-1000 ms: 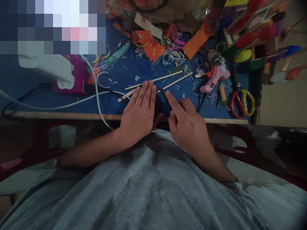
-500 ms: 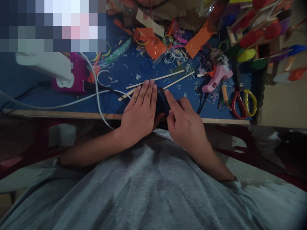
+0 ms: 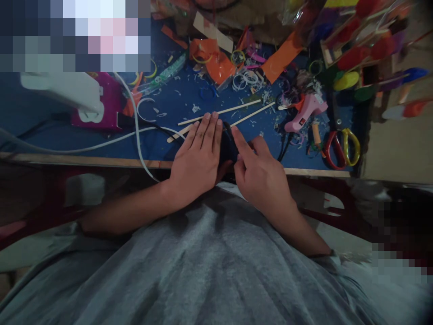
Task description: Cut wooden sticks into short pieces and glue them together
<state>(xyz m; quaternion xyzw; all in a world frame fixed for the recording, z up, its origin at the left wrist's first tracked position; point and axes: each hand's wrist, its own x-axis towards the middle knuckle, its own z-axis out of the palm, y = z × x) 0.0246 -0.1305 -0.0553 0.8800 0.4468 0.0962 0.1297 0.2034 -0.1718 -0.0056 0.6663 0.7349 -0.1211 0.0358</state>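
Observation:
My left hand (image 3: pixel 199 153) lies flat with fingers stretched forward at the front edge of the blue tabletop, over the near part of the pale wooden sticks. One thin stick (image 3: pixel 237 106) runs out past its fingertips, and a second thin stick (image 3: pixel 255 113) slants away between my hands. A wider rounded stick end (image 3: pixel 173 137) shows left of the fingers. My right hand (image 3: pixel 262 169) is closed round a dark slim tool (image 3: pixel 230 135), its index finger stretched along it. The tool's kind and its tip are hard to make out in the shade.
A pink glue gun (image 3: pixel 307 112) and red-and-yellow-handled scissors (image 3: pixel 341 146) lie to the right. White plugs sit in a magenta power block (image 3: pixel 111 101), its white cable (image 3: pixel 137 131) looping beside my left hand. Orange scraps (image 3: pixel 219 65) and shavings litter the back; coloured spoon-like pieces (image 3: pixel 347 80) stand right.
My hands, the sticks and the dark tool stay almost in place. The view has shifted slightly, and a blurred-out shape has appeared at the lower right.

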